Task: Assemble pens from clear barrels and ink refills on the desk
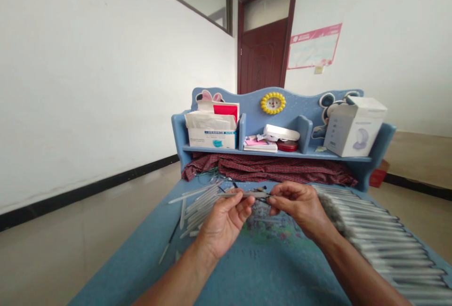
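Observation:
My left hand (226,216) is closed around a slim, whitish translucent tube (256,195), held nearly level above the blue desk. Thumb and forefinger of my right hand (300,205) pinch a thin dark piece (265,198) at the tube's right end; its exact kind is too small to tell. To the left lies a loose pile of similar tubes (199,209). On the right, many such tubes (388,245) are laid side by side in a long row, with dark ends. A grey fuzzy strip (332,212) runs along that row's inner side, partly behind my right forearm.
A blue shelf (212,148) at the desk's back holds a mask box (212,136), papers (260,145), a red round tin (287,146) and a white box (356,129). Below it lies a checked cloth (268,168). A dark-and-white stick (170,240) rests near the left edge.

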A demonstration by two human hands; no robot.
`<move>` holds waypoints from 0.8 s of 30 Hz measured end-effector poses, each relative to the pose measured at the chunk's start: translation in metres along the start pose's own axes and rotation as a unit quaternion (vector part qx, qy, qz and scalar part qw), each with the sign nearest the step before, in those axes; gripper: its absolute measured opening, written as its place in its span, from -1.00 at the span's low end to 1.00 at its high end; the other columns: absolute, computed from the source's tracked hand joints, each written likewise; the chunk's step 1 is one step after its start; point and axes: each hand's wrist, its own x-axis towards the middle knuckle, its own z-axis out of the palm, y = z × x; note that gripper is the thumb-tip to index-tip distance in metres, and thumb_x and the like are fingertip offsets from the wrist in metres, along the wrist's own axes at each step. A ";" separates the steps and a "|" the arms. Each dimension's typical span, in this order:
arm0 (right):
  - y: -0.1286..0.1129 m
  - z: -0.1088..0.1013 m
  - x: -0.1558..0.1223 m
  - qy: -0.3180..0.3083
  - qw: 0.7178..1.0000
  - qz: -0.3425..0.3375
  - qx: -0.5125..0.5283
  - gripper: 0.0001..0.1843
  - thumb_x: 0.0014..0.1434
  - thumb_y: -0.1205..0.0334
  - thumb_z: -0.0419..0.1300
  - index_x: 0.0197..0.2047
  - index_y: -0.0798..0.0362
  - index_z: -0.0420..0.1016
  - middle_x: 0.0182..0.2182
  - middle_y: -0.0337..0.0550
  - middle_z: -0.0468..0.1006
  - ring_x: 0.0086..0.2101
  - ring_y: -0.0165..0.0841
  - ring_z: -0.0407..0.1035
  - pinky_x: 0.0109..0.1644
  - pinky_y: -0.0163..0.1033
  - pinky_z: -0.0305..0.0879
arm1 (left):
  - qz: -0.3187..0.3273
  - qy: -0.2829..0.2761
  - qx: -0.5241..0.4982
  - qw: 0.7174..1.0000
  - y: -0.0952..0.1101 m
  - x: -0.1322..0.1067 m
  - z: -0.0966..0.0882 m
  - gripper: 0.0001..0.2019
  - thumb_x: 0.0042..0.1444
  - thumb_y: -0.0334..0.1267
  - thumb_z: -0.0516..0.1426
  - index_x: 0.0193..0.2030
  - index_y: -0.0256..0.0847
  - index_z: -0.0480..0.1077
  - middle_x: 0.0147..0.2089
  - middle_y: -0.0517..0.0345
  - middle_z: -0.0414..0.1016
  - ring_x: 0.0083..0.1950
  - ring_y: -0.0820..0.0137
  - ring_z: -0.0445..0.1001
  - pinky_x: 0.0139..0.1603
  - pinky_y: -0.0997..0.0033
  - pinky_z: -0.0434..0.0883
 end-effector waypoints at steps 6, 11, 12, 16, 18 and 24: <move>0.000 0.000 -0.001 0.006 1.000 -0.004 -0.013 -0.80 -0.15 0.17 0.30 -0.47 0.11 0.44 -0.68 -0.25 0.48 -0.63 -0.42 0.37 -0.51 -0.34 0.28 | 0.004 0.005 0.006 1.000 0.000 0.000 0.001 -0.91 0.01 -0.54 0.09 -0.40 -0.35 0.38 -0.46 0.12 0.51 -0.41 0.44 0.53 -0.47 0.61 0.46; -0.001 0.000 -0.001 0.011 1.000 -0.002 -0.018 -0.80 -0.15 0.17 0.31 -0.47 0.11 0.44 -0.69 -0.24 0.48 -0.63 -0.42 0.37 -0.51 -0.34 0.27 | 0.006 0.007 0.006 1.000 0.000 0.001 -0.001 -0.91 0.01 -0.54 0.10 -0.40 -0.33 0.38 -0.45 0.13 0.51 -0.41 0.44 0.53 -0.47 0.61 0.46; -0.001 0.000 -0.001 0.011 1.000 -0.002 -0.017 -0.80 -0.15 0.17 0.31 -0.47 0.11 0.44 -0.69 -0.25 0.49 -0.63 -0.42 0.37 -0.51 -0.34 0.27 | 0.007 0.007 0.006 1.000 0.000 0.001 -0.001 -0.91 0.01 -0.54 0.09 -0.40 -0.33 0.38 -0.45 0.13 0.51 -0.41 0.44 0.53 -0.47 0.61 0.46; -0.001 0.000 -0.001 0.010 1.000 -0.008 -0.015 -0.82 -0.14 0.20 0.30 -0.48 0.11 0.44 -0.69 -0.26 0.48 -0.63 -0.42 0.37 -0.51 -0.35 0.28 | 0.008 0.005 0.007 1.000 0.000 0.001 -0.001 -0.91 0.01 -0.54 0.09 -0.41 -0.34 0.38 -0.46 0.13 0.51 -0.41 0.44 0.53 -0.47 0.61 0.45; -0.001 0.001 -0.001 0.008 1.000 -0.011 -0.016 -0.83 -0.14 0.21 0.30 -0.48 0.11 0.44 -0.69 -0.26 0.47 -0.63 -0.42 0.37 -0.51 -0.35 0.28 | 0.008 0.001 0.008 1.000 -0.001 0.001 -0.001 -0.91 0.01 -0.54 0.09 -0.41 -0.34 0.37 -0.46 0.13 0.50 -0.41 0.44 0.53 -0.46 0.60 0.45; 0.001 0.000 -0.002 -0.001 0.999 -0.024 -0.036 -0.85 -0.12 0.22 0.28 -0.49 0.11 0.44 -0.68 -0.27 0.46 -0.63 -0.43 0.37 -0.51 -0.35 0.28 | 0.022 -0.027 0.033 0.999 -0.001 0.000 -0.002 -0.93 -0.02 -0.52 0.13 -0.40 -0.33 0.37 -0.45 0.15 0.51 -0.39 0.43 0.53 -0.46 0.60 0.45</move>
